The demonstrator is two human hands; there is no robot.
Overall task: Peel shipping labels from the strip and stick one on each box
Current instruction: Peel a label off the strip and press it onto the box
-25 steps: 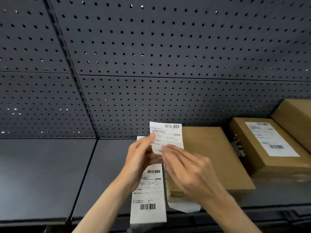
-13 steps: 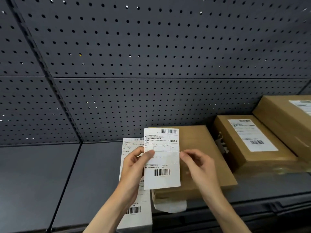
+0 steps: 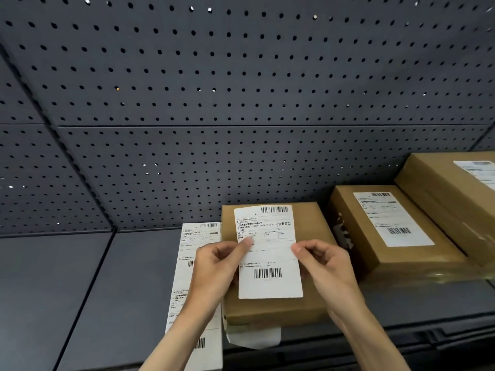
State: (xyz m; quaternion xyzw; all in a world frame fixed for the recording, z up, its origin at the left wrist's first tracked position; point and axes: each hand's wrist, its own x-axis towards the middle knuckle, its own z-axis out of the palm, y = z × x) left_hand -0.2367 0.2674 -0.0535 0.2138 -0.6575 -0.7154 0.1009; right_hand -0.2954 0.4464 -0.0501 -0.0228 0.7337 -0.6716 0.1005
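A white shipping label [image 3: 269,253] with barcodes hangs flat over the top of a brown cardboard box [image 3: 313,226] on the shelf. My left hand [image 3: 217,266] pinches the label's left edge and my right hand [image 3: 325,266] pinches its right edge. Whether the label touches the box top I cannot tell. The label strip [image 3: 192,263] lies on the shelf left of the box, partly under my left forearm. To the right stand two more brown boxes [image 3: 385,236] [image 3: 450,183], each with a white label on top.
A dark grey pegboard wall [image 3: 241,103] rises behind the dark grey shelf [image 3: 80,290]. A piece of white backing paper [image 3: 254,337] sticks out under the front of the near box. The shelf's front edge runs along the bottom right.
The label has come off the strip and moved right, over the box top. My right hand now holds its right edge. The view shifted right.
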